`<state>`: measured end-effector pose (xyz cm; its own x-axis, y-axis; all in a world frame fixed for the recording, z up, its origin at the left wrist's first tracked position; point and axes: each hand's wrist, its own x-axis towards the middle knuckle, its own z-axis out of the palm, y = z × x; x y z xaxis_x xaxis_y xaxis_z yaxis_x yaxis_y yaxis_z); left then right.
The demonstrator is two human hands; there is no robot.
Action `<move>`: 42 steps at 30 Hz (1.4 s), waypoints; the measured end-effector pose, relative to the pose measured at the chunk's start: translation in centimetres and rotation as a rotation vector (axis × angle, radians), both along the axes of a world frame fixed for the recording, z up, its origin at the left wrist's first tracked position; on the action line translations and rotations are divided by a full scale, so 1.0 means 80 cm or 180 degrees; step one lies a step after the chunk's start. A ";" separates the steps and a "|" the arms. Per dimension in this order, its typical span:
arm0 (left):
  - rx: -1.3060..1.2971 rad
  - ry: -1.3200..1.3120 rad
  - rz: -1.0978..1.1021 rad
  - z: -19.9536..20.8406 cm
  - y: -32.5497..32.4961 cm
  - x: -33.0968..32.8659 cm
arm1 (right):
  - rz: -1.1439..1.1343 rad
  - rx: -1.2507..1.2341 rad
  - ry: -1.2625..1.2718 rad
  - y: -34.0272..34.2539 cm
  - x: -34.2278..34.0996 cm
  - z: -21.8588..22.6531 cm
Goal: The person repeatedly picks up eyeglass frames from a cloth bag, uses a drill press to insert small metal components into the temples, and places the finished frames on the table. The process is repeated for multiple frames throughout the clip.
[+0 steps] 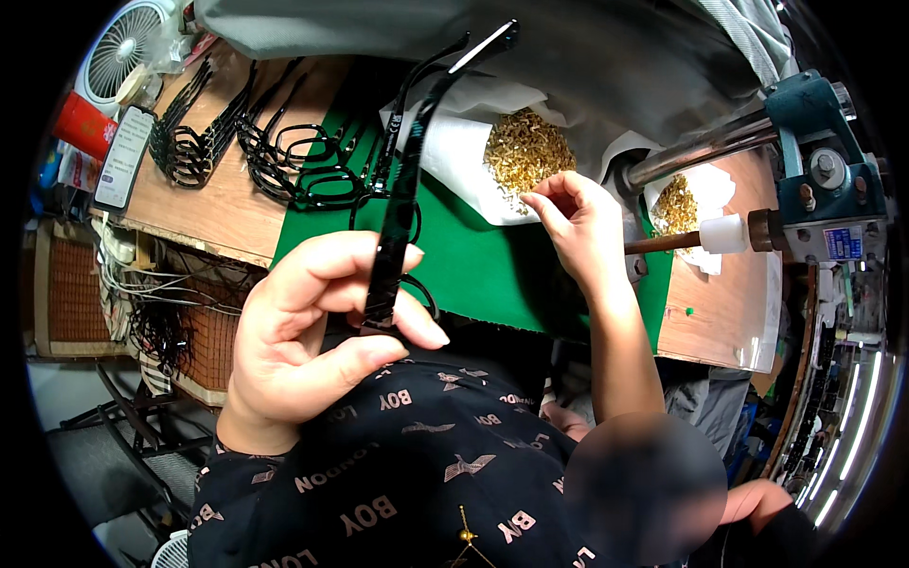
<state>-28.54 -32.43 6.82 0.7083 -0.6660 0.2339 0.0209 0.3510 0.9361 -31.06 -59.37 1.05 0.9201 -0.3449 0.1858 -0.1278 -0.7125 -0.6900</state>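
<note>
My left hand (308, 327) is closed round a black eyeglass frame (386, 270), held up close in front of me. Its temple arms point upward and away, and a pale shine runs along one tip. Farther right, my right hand (579, 227) has thumb and forefinger pinched together at the near edge of a heap of small gold metal parts (530, 151). Whether a piece sits between those fingertips is too small to make out. White paper (453, 150) lies under the heap, on a green mat (492, 275).
More black eyeglass frames (301, 180) stand at the left beside a phone (125, 159) and a small fan (123, 47). At the right, a metal press (824, 180) overhangs a second gold heap (676, 206). Another person's arm (757, 502) shows at lower right.
</note>
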 end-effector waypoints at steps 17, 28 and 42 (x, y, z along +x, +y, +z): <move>0.0932 -0.0657 -0.0038 -0.007 -0.068 -0.004 | 0.0578 0.2323 0.0236 -0.001 -0.034 0.042; 0.0927 -0.0892 0.0089 -0.020 -0.114 -0.014 | 0.0883 0.1889 -0.0645 0.023 -0.077 0.067; 0.0792 -0.1054 -0.0539 -0.013 -0.110 -0.024 | 0.1324 0.2841 -0.0362 0.017 -0.075 0.049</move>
